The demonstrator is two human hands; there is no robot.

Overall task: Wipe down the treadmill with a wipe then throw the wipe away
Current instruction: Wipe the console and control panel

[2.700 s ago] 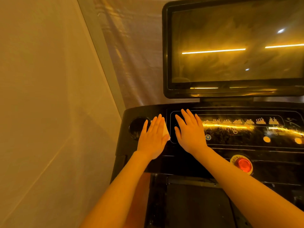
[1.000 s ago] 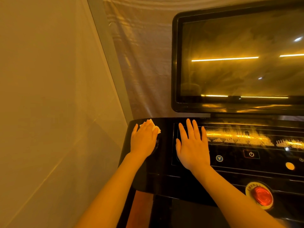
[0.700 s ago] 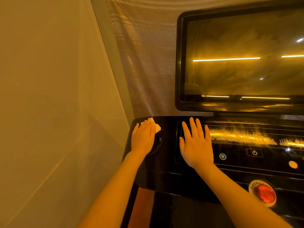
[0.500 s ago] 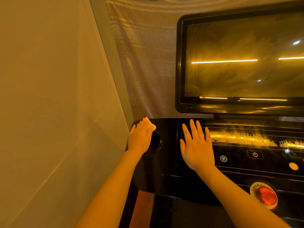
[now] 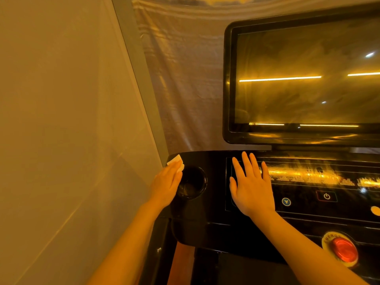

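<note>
The treadmill's glossy black console [image 5: 216, 202] fills the lower right, with a large dark screen [image 5: 304, 79] above it. My left hand [image 5: 166, 182] lies flat with straight fingers on the console's far left corner, pressing a white wipe [image 5: 175, 160] whose edge pokes out past the fingertips. The hand sits just left of the round cup holder [image 5: 192, 182]. My right hand [image 5: 251, 186] rests flat, fingers spread, on the left end of the button panel [image 5: 308, 182] and holds nothing.
A plain wall [image 5: 72, 130] stands close on the left, and a curtain [image 5: 185, 79] hangs behind the console. A red emergency stop button [image 5: 344, 249] sits at the lower right. A power button [image 5: 327, 196] and an arrow button [image 5: 286, 201] lie right of my right hand.
My left hand has slid the wipe leftward from over the cup holder to the console's far left corner. My right hand has stayed flat on the panel.
</note>
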